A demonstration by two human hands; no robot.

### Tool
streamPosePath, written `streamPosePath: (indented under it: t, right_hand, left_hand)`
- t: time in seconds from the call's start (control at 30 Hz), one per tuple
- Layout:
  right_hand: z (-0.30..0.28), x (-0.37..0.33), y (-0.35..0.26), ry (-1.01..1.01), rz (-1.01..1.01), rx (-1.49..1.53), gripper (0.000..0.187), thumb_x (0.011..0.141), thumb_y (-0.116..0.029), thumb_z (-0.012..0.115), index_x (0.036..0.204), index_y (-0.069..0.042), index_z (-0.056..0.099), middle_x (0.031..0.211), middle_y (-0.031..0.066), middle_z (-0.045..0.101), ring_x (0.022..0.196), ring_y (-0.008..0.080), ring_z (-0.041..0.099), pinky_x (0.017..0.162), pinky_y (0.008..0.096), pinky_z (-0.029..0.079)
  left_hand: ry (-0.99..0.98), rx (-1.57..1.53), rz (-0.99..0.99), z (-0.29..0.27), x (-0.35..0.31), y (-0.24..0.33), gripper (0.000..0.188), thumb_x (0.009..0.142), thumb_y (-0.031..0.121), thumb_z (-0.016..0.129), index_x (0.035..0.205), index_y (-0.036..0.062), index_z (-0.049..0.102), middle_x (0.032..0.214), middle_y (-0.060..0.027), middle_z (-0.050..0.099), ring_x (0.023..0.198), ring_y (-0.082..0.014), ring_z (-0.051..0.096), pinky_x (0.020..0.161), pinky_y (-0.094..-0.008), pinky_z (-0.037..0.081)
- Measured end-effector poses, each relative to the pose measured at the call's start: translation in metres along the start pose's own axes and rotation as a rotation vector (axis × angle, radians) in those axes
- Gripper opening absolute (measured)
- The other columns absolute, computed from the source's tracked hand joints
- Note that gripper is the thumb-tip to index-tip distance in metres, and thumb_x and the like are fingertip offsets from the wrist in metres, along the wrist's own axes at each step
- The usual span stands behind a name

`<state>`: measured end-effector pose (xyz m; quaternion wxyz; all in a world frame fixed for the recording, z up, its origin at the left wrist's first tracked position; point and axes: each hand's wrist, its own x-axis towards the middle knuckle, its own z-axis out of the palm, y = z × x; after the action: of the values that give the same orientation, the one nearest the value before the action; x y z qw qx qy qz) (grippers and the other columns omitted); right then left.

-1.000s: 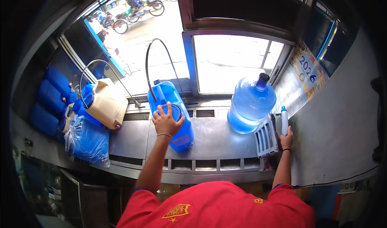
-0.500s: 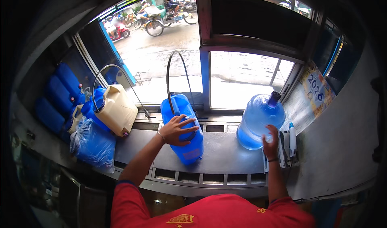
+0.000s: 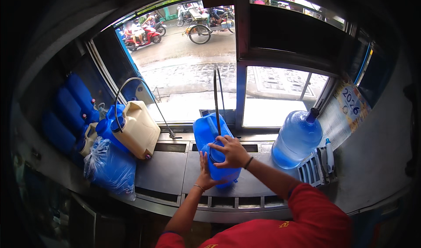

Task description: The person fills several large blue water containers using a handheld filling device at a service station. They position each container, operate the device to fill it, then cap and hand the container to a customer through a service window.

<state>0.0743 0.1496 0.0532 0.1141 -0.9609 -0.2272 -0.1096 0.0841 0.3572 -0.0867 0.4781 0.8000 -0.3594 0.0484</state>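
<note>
A blue plastic water container [image 3: 206, 132] with a moulded handle stands on the metal counter in front of me. My left hand [image 3: 206, 176] lies against its near left side, fingers stretched out and pressed flat. My right hand [image 3: 231, 151] reaches across from the right, its fingers curved round the wide round cap [image 3: 215, 153] on top of the container. That hand partly hides the cap. Behind the container a thin curved spout [image 3: 215, 94] rises and bends over; its lower end disappears near my right fingers.
A clear round water bottle [image 3: 296, 140] stands at the right beside a grey rack [image 3: 309, 171]. To the left are a cream container [image 3: 139, 132] under another curved spout [image 3: 142, 79], a plastic-wrapped blue container [image 3: 112, 167] and several dark blue containers [image 3: 70, 103]. Windows face a street.
My left hand has slid from the container's top to its near left side. My right hand has left the clear bottle and come over to the cap. The whole view has shifted.
</note>
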Motion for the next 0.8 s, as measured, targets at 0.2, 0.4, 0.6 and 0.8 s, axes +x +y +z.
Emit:
streamPosePath:
  t: [0.2,0.4,0.6,0.8]
  right_hand:
    - [0.021,0.002,-0.036,-0.052,0.502,-0.202,0.110,0.068,-0.073,0.068,0.154,-0.013,0.034,0.147,0.0307,0.039,0.130,0.0509,0.042,0.098,0.0628,0.040]
    - [-0.006,-0.017,0.033,-0.021,-0.208,0.009,0.102,0.066,-0.060,0.080,0.154,-0.033,0.034,0.155,0.0218,0.033,0.132,0.0472,0.043,0.103,0.0613,0.042]
    - [0.037,-0.007,-0.058,0.293,0.557,-0.267,0.086,0.068,-0.066,0.073,0.141,-0.025,0.056,0.149,0.0213,0.041,0.121,0.0488,0.046,0.092,0.0553,0.043]
    - [0.017,-0.019,-0.031,-0.027,0.366,-0.208,0.099,0.072,-0.069,0.072,0.154,-0.029,0.036,0.154,0.0298,0.030,0.125,0.0515,0.044,0.098,0.0622,0.042]
  left_hand:
    - [0.079,0.027,-0.021,0.011,0.000,-0.009,0.145,0.060,0.041,0.095,0.160,0.0193,-0.007,0.162,-0.0284,-0.010,0.151,-0.0481,-0.001,0.120,-0.0568,0.019]
    - [0.091,0.039,-0.039,0.021,0.001,-0.009,0.135,0.064,0.044,0.091,0.160,0.0218,-0.002,0.163,-0.0278,-0.009,0.147,-0.0575,-0.001,0.116,-0.0664,0.019]
    - [0.116,-0.030,-0.029,0.016,0.002,-0.010,0.142,0.059,0.039,0.095,0.160,0.0230,-0.004,0.163,-0.0244,-0.011,0.147,-0.0562,-0.002,0.116,-0.0669,0.018]
    - [0.056,-0.009,-0.015,0.008,-0.001,-0.008,0.137,0.066,0.038,0.093,0.160,0.0225,-0.006,0.163,-0.0257,-0.013,0.149,-0.0534,-0.005,0.118,-0.0643,0.015]
